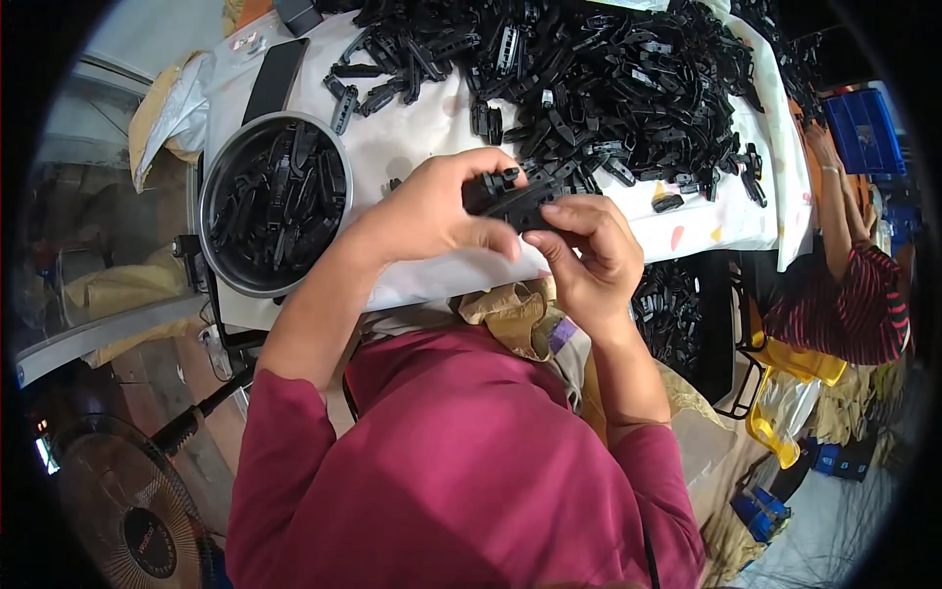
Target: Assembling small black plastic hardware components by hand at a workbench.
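My left hand (437,211) and my right hand (596,257) meet over the table's near edge, around a dark black plastic part (528,204). The right thumb and fingers pinch its near right end. On its left side, the left hand's fingers curl over black plastic, with the thumb held apart below; whether this is one piece or more I cannot make out. Just beyond the hands lies a large heap of similar long black plastic parts (599,108). To the left of my left forearm, a round metal bowl (340,162) holds more of them.
A white patterned cloth (412,128) covers the table. A dark flat phone-like slab (277,79) lies behind the bowl. Below the table's right side is a container of black parts (669,309). A fan (137,520) stands lower left. At right, another person's arm (834,206) reaches toward parts.
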Demonstrator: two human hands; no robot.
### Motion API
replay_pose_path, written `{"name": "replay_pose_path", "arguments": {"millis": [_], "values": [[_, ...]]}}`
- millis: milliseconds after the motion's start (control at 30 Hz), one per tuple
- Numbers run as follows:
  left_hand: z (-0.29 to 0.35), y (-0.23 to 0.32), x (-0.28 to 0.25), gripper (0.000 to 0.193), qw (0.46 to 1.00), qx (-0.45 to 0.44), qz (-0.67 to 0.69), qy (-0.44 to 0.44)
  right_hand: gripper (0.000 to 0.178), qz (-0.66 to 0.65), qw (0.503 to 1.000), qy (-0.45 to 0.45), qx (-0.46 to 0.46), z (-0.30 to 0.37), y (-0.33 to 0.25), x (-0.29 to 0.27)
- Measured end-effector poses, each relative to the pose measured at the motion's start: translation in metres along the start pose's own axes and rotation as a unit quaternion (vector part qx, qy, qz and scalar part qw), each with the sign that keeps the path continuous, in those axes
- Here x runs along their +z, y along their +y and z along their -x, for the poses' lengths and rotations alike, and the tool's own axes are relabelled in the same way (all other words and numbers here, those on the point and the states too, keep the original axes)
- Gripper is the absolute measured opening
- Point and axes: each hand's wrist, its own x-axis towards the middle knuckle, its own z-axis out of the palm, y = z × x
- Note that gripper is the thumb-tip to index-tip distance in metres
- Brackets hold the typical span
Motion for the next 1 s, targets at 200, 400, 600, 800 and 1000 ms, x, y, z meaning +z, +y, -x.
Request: {"name": "replay_pose_path", "arguments": {"millis": [200, 400, 600, 800, 1000], "values": [[0.003, 0.019, 0.002, 0.036, 0.973, 0.076, -0.214, 0.037, 0.038, 0.048, 0.997, 0.019, 0.061, -0.014, -0.012, -0.003], [0.004, 0.010, -0.003, 0.044, 0.977, 0.101, -0.189, 0.001, 0.036, 0.025, 0.987, -0.143, 0.074, -0.013, 0.003, -0.013], [0.026, 0.026, -0.013, 0.049, 0.962, 0.037, -0.269, 0.002, 0.046, -0.061, 0.975, -0.183, 0.111, -0.012, 0.007, -0.006], [0.086, 0.032, -0.064, 0.040, 0.735, -0.080, -0.579, 0.343, 0.048, -0.029, 0.961, -0.064, 0.268, 0.014, 0.030, -0.029], [0.122, 0.013, -0.116, 0.082, 0.671, -0.201, -0.631, 0.333, 0.023, 0.082, 0.959, 0.001, 0.271, 0.010, 0.038, -0.017]]}}
